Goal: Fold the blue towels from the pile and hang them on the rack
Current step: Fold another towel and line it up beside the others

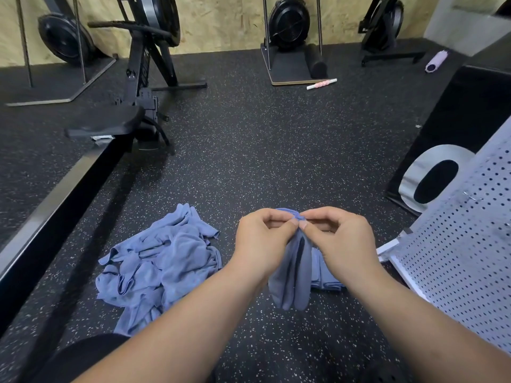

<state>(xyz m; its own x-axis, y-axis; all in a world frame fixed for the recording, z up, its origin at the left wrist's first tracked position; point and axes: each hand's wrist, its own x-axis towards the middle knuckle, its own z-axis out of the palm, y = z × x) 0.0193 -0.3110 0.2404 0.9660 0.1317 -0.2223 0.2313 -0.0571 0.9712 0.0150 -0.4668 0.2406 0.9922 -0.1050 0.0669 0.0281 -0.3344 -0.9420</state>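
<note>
Left hand & right hand, fingers curled, both pinch top edge of one hanging blue cloth towel; crumpled blue towel pile lies left on speckled black rubber floor.

The left hand and right hand cover the top edge of the blue towel they pinch, so its corners can't be made out. Behind it and the right wrist, the folded towels show only as a strip. The perforated white rack runs off the right edge, the rowing machine rail off the left. The left forearm hides the near corner of the pile
</note>
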